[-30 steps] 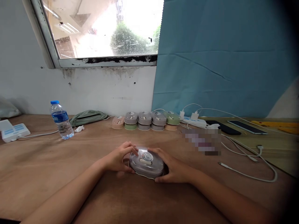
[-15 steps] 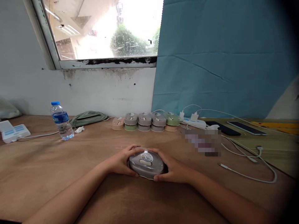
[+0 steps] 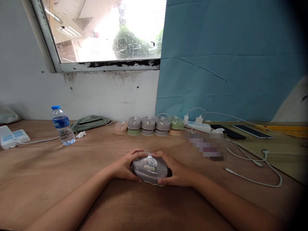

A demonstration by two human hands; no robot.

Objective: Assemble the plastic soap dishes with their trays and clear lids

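Gripping a grey oval plastic container (image 3: 150, 171) from both sides, a person sits or stands at a brown tabletop (image 3: 60, 170) below a weathered window (image 3: 108, 38). The container is at the middle of the tabletop, close to the person, its see-through lid bearing a round white label (image 3: 151, 162) and a pale oblong handle (image 3: 149, 167). The bare left hand (image 3: 126, 165) curls over the left end, thumb at the lower front edge; the bare right hand (image 3: 176, 171) mirrors it, fingers bent along the far rim. Each thumb is spread wide from its fingers; how hard they press, onlookers cannot tell. Against the wall behind, similar pink, grey, green and peach boxes (image 3: 148, 123) line up, mostly stacked in twos. A clear blue-capped water bottle (image 3: 63, 128) stands left, beside a grey-green fabric pouch (image 3: 91, 123).
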